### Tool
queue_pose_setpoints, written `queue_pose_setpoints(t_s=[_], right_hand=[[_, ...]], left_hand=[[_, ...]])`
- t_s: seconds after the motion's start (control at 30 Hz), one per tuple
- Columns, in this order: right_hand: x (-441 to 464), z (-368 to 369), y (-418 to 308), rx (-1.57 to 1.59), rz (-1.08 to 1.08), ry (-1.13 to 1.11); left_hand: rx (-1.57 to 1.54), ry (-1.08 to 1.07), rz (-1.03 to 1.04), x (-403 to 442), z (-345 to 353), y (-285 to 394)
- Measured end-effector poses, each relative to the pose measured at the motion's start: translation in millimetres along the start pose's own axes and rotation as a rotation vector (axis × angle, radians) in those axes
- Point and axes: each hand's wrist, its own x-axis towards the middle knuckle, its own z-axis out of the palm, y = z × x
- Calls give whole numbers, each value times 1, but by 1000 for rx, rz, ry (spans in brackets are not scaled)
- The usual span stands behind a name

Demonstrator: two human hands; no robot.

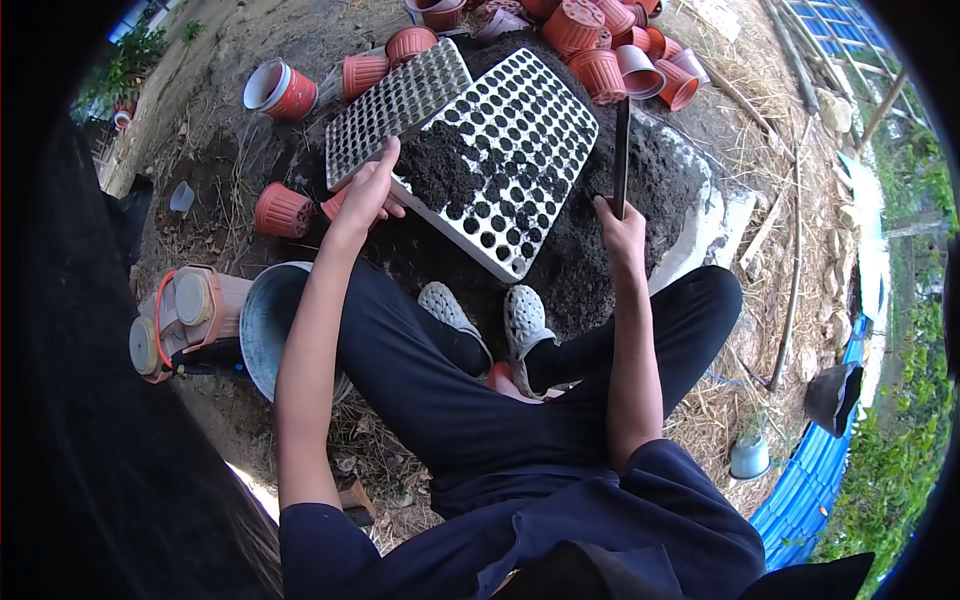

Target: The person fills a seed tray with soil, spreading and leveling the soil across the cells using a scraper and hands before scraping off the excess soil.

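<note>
A white seedling tray [560, 100] with rows of round cells lies in front of me, tilted, with dark soil heaped over its left part and filling many cells. My left hand [368, 198] is at the tray's left corner, thumb up along the side and fingers curled at the lower edge, gripping it. In my right hand [622, 235] is a flat black bar [622, 150], held upright to the right of the tray. A second, greyish seedling tray [400, 100] sits behind the left hand, its cells looking unfilled.
Red plastic pots [575, 30] are piled at the back, with more pots [283, 210] on the left. Dark soil [655, 180] lies right of the tray. A bucket [262, 330] and a container with round lids [194, 299] stand at my left. My clogs [525, 325] are close to the tray.
</note>
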Motion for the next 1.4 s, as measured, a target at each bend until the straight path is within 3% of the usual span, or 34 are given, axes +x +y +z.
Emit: queue_pose_setpoints(t_s=[0.2, 0.4, 0.67, 0.8, 0.87, 0.93, 1.03, 1.13, 1.2, 1.27, 1.33, 1.4], right_hand=[[-1, 10, -4, 169, -32, -64], [-9, 12, -18, 140, -71, -32], [-9, 9, -10, 221, -7, 15], [-1, 5, 4, 191, -43, 95], [-7, 6, -4, 215, 49, 227], [-7, 4, -5, 174, 16, 194], [-11, 7, -6, 145, 130, -92], [-29, 33, -17, 186, -39, -133], [-44, 44, -24, 208, 5, -216], [-49, 59, -21, -186, -425, -95], [-56, 67, -36, -243, -251, -223], [-52, 88, -30, -175, -235, -222]], left_hand=[[8, -32, -66, -1, -5, 0], [10, -95, -41, -4, -5, 3], [7, -15, -32, -8, -1, 3], [12, -34, -19, -7, -2, 6], [12, -33, -17, -10, 0, 5], [30, -45, -49, -4, -3, 3], [-2, -22, -54, 10, -5, -16], [-28, -26, -35, 15, -7, -23], [-64, -41, -56, 11, -8, -19], [-75, -25, -49, 4, -6, -13], [-93, -35, -61, 4, -6, -12], [-95, -32, -69, 3, -7, -11]])
